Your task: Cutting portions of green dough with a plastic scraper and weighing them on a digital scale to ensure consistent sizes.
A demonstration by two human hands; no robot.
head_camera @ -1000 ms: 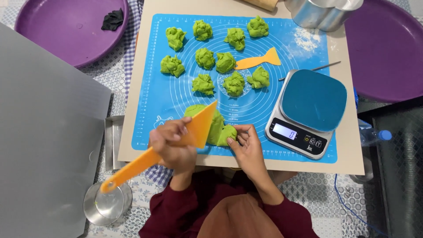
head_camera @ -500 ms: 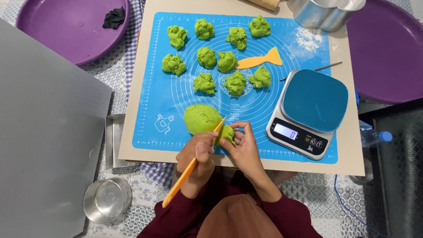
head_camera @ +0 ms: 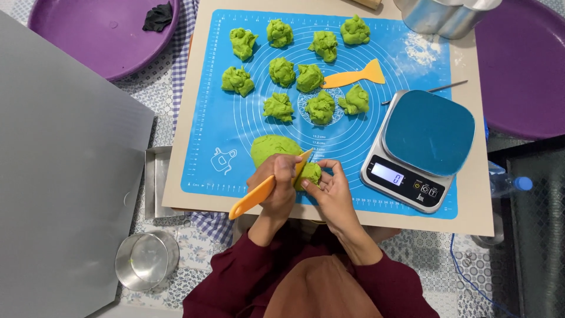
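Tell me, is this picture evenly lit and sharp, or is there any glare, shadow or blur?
Head view: light is soft and even, shadows faint; the green dough pieces and blue baking mat look sharp. Mild sheen shows on the purple tray and the metal ring. The left hand with the orange scraper and the right hand on the dough lump show only slight softness.

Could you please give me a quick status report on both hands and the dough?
Left hand grips orange scraper, cutting green dough. Right hand pinches cut piece. Scale beside, clear.

Ten small dough lumps [head_camera: 281, 72] upper centre — one big lump [head_camera: 272, 147] below. Two orange scrapers [head_camera: 354, 76], two purple trays [head_camera: 88, 35] — one scale [head_camera: 421, 147].
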